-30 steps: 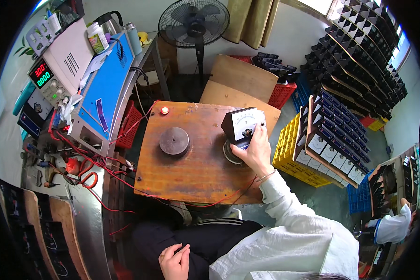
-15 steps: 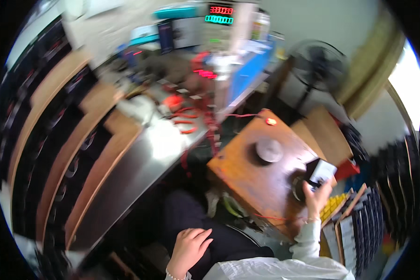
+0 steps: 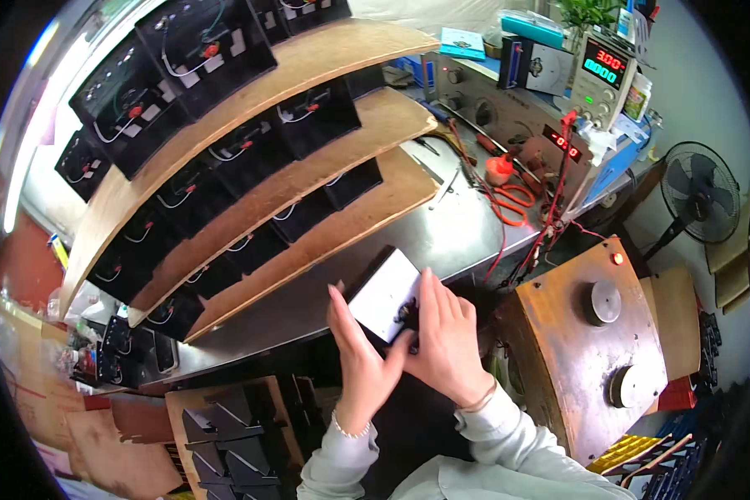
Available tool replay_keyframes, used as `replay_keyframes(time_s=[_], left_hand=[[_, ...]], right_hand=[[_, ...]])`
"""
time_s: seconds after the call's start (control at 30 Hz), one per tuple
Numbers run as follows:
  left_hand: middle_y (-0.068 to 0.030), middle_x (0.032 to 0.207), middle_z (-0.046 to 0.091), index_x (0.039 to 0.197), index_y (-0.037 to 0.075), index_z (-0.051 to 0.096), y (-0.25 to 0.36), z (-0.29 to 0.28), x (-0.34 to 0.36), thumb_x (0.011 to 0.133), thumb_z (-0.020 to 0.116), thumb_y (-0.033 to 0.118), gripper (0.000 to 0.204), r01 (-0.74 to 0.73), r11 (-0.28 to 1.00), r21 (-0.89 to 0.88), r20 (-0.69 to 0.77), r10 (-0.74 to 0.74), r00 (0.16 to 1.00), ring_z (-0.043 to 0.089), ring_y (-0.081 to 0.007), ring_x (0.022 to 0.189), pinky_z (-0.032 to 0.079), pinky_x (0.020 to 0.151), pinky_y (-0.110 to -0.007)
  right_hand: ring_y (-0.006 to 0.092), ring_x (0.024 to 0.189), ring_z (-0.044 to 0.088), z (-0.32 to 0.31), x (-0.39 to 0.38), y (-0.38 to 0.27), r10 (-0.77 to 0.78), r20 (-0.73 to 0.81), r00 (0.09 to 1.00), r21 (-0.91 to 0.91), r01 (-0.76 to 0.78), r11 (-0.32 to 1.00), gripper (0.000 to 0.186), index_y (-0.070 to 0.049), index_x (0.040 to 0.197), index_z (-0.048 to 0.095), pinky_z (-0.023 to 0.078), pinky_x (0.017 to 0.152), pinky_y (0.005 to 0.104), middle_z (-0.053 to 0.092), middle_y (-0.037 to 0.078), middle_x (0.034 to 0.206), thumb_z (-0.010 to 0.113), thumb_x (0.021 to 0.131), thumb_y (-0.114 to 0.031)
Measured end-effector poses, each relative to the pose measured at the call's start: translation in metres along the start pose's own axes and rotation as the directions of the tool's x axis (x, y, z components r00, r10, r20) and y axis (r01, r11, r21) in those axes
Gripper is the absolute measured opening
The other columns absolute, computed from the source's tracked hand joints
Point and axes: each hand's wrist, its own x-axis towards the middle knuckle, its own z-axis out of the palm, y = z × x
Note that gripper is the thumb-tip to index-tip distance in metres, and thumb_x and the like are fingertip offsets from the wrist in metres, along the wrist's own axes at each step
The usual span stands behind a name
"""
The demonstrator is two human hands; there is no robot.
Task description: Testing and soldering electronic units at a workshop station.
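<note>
A flat square box (image 3: 383, 293) with a white face, black sides and a dark mark at one corner is held between my two hands, above the near edge of the metal bench. My left hand (image 3: 363, 360) lies along its left side, the thumb reaching across the near corner. Along the right side rest the fingers of my right hand (image 3: 447, 340), partly covering the dark mark. The box's underside is hidden.
Left of the box, curved-looking wooden shelves (image 3: 408, 125) carry several black cases with wires. The metal bench (image 3: 308, 304) runs beneath. A wooden cabinet (image 3: 558, 333) with two round metal discs stands right. Orange-handled scissors (image 3: 512, 204), red leads and a power supply (image 3: 600, 75) sit behind.
My right hand has brought the white-faced box from the wooden cabinet leftward to the bench edge. My left hand has risen from my lap to the box. The view has swung left.
</note>
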Motion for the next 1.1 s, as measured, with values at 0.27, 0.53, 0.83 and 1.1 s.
replay_keyframes(time_s=[0.27,0.53,0.83,1.1], left_hand=[[-0.0226,0.142,0.045,0.159,0.01,0.003,-0.051,-0.031,0.049,0.076,0.082,0.002,0.115,0.146,0.906,-0.398,0.275,-0.034,0.961,0.061,-0.0294,0.118,0.059,0.089,-0.039],[-0.0191,0.132,0.058,0.159,0.013,0.001,-0.051,-0.037,0.064,0.075,0.083,0.002,0.118,0.167,0.937,-0.306,0.361,-0.048,0.931,0.059,-0.026,0.12,0.05,0.1,-0.039],[-0.0175,0.131,0.059,0.159,0.013,0.001,-0.055,-0.035,0.063,0.074,0.082,-0.001,0.118,0.112,0.952,-0.284,0.376,0.004,0.927,0.06,-0.0249,0.119,0.05,0.1,-0.038],[-0.0179,0.133,0.055,0.16,0.016,-0.001,-0.046,-0.033,0.065,0.074,0.078,-0.006,0.118,0.234,0.892,-0.385,0.389,-0.073,0.918,0.06,-0.0253,0.12,0.052,0.099,-0.04]], right_hand=[[0.0311,0.105,0.064,-0.001,-0.011,0.023,0.24,-0.067,0.969,0.347,-0.203,0.916,0.061,0.002,0.128,0.055,0.054,0.087,0.0365,0.061,0.02,0.119,0.083,0.074,-0.01],[0.0113,0.074,0.068,0.003,-0.039,0.005,0.416,-0.009,0.909,0.589,-0.331,0.737,0.026,0.002,0.11,0.061,0.054,0.068,0.024,0.071,0.009,0.092,0.074,0.087,-0.001],[0.0096,0.068,0.064,0.005,-0.046,0.004,0.465,0.04,0.884,0.633,-0.382,0.673,0.022,0.001,0.106,0.064,0.05,0.06,0.0236,0.068,0.007,0.086,0.074,0.087,-0.001],[0.0105,0.06,0.058,-0.006,-0.042,0.008,0.356,0.0,0.935,0.552,-0.297,0.779,0.021,0.001,0.103,0.065,0.047,0.055,0.0241,0.065,0.007,0.081,0.075,0.085,-0.001]])
